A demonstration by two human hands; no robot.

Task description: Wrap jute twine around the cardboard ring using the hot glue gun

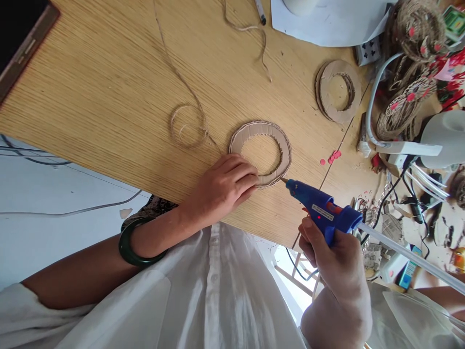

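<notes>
My left hand [227, 186] grips the near-left part of a flat cardboard ring [278, 135] on the table, fingers closed over its band. Twine [181, 80] trails from the ring's left side into a loose coil and on toward the far edge. In my right hand [337, 266] is a blue hot glue gun [321, 206] with a small red light lit. Its nozzle points left, at the ring's lower right outer edge; whether it touches I cannot tell. A long translucent glue stick [410, 254] sticks out of the gun's back.
Two stacked cardboard rings [325, 102] lie right of the held one, near red paper dots [334, 156]. Another strand of twine [263, 46], a pen [260, 10] and white paper [327, 29] are farther back. Twine pieces, cables and a white cup-like item crowd the right side. Another person's arm [443, 300] shows lower right.
</notes>
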